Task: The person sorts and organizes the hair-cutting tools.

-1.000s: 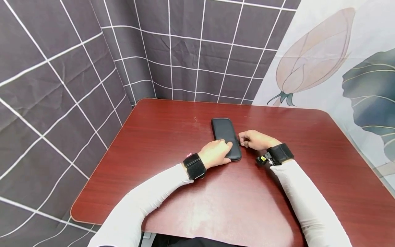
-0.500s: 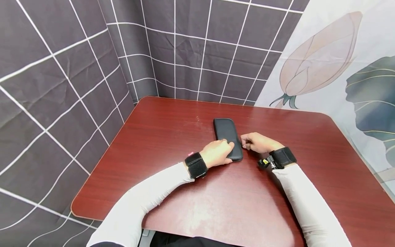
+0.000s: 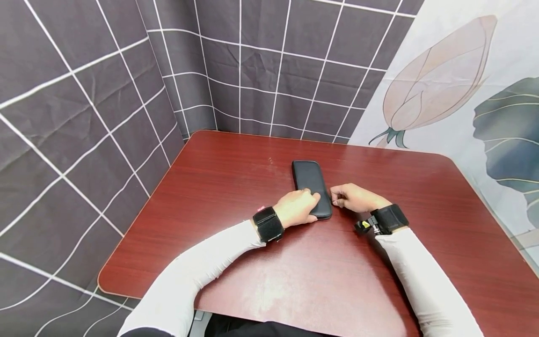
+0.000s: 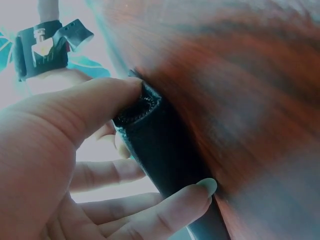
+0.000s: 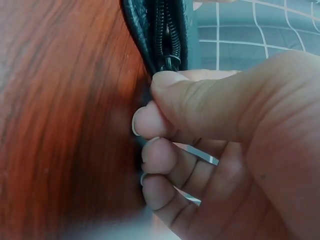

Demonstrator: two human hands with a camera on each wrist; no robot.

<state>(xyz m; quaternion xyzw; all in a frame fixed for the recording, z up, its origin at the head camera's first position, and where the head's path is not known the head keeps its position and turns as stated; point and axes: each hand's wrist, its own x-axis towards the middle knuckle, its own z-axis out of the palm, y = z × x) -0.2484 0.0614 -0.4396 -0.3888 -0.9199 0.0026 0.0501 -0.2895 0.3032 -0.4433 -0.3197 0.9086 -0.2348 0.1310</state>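
A flat, oblong black zippered case lies on the red-brown table. My left hand grips its near part, with the thumb on the near end and the fingers along the side in the left wrist view. At the case's right edge, my right hand pinches the zipper pull between thumb and index finger. The right wrist view shows the black zipper teeth parted above the slider. The pull itself is mostly hidden by the thumb, and the inside of the case cannot be made out.
The table has rounded corners and stands against a dark grey curtain with white grid lines. A white flower-print curtain hangs at the right. Each wrist wears a black band.
My right hand has slid a little toward me along the case's right edge, with the zipper pull. The left hand keeps its grip on the case. The head view has shifted slightly.
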